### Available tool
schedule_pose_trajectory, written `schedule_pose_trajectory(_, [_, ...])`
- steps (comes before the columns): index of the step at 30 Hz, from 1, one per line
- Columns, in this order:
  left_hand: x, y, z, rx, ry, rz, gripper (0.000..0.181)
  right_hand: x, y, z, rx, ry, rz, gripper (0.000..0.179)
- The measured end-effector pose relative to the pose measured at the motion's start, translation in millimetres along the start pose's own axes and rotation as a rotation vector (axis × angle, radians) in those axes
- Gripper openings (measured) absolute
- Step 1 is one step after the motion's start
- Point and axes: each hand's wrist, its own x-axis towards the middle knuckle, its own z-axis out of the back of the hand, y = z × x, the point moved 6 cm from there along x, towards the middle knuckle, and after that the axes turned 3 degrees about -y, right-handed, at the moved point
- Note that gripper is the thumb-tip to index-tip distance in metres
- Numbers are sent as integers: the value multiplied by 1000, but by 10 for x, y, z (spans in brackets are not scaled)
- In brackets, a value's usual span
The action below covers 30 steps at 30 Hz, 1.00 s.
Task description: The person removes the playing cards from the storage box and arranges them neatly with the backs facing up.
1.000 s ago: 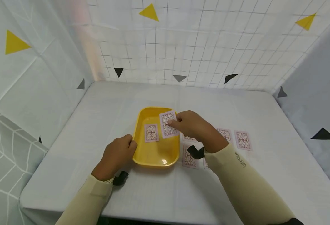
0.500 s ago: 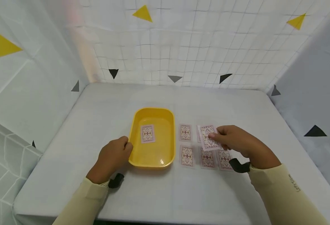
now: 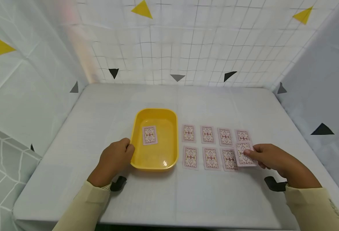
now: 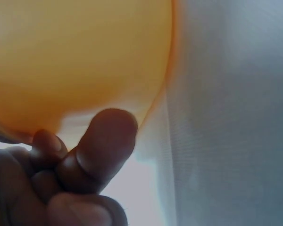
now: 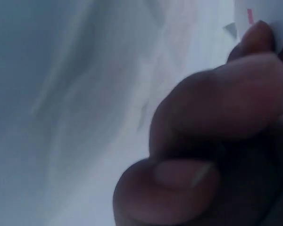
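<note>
My right hand (image 3: 276,159) pinches a playing card (image 3: 245,154) by its right edge, thumb on the patterned back. This card is above the right end of the front row and overlaps its neighbour (image 3: 229,159). In the right wrist view the curled fingers (image 5: 221,103) show, with a corner of the card (image 5: 264,12) at the top right. My left hand (image 3: 113,160) grips the left rim of a yellow plastic tray (image 3: 165,157). One face-down card (image 3: 149,135) lies inside the tray. The left wrist view shows fingers (image 4: 106,146) against the tray wall (image 4: 85,56).
Face-down cards with red patterned backs form two rows to the right of the tray, the back row (image 3: 207,134) and the front row (image 3: 211,158). A white cloth (image 3: 146,199) covers the table. White sheets (image 3: 186,41) hang behind and at the sides.
My right hand has carried the card from over the tray rightward and nearer to me, to the end of the front row. The left hand stays at the tray's rim.
</note>
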Motion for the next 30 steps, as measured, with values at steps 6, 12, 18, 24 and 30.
schedule_pose_trajectory(6, [4,-15,-5,5,3,4,28,26,-280,7,-44,-15,-46,43])
schedule_pose_trajectory(12, [0,-9,-2,13,-3,10,27,83,-360,-28,-186,-76,-49,48])
schedule_pose_trajectory(18, [-14,12,-17,-7,8,20,28,74,-356,-29,-356,-123,-116,59])
schedule_pose_trajectory(24, [-19,20,-29,-15,13,15,28,-5,-296,-12,-399,-159,-149,76])
schedule_pose_trajectory(30, [-12,-9,9,-20,-13,-9,29,-152,126,14,-488,-441,-50,92])
